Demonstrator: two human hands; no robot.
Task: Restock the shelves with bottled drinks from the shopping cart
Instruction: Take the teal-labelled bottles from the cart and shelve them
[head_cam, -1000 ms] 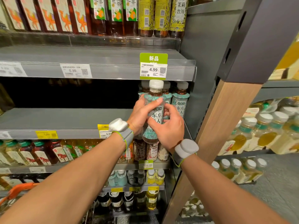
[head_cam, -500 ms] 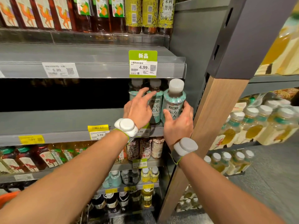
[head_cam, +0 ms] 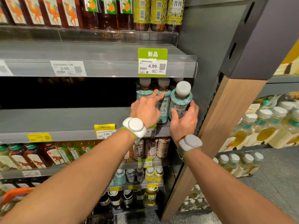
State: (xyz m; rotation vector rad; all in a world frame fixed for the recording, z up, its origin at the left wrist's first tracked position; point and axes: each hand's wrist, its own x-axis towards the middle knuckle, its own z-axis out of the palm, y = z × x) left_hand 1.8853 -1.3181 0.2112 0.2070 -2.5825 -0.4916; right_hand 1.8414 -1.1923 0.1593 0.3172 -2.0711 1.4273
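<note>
Lead: Bottle location?
Tech: Teal-label tea bottle with white cap sat at the right end of the grey shelf, front row, just below the green 4.99 price tag. It was tilted, cap leaning toward the camera.
Lead: Seated on the shelf?
Tech: Couldn't tell. Base was hidden behind the right hand.
Lead: Hands?
Tech: Right hand wrapped the bottle's lower body, thumb on the label front, fingers round the far side. Left hand held nothing. Its fingers were straight, fingertips touching the shoulder of the neighbouring bottle. That one had the same label, stood upright and was just beside the held one on its left.
Lead: Anything else in that row?
Tech: One more matching bottle further left, partly behind the left hand. More caps showed behind, too dark to count.
Lead: Cart?
Tech: Only an orange cart handle at the bottom-left edge, well apart from both hands.
Lead: Other hardware?
Tech: White wrist devices on both wrists. Wooden upright stood right of the bay.
</note>
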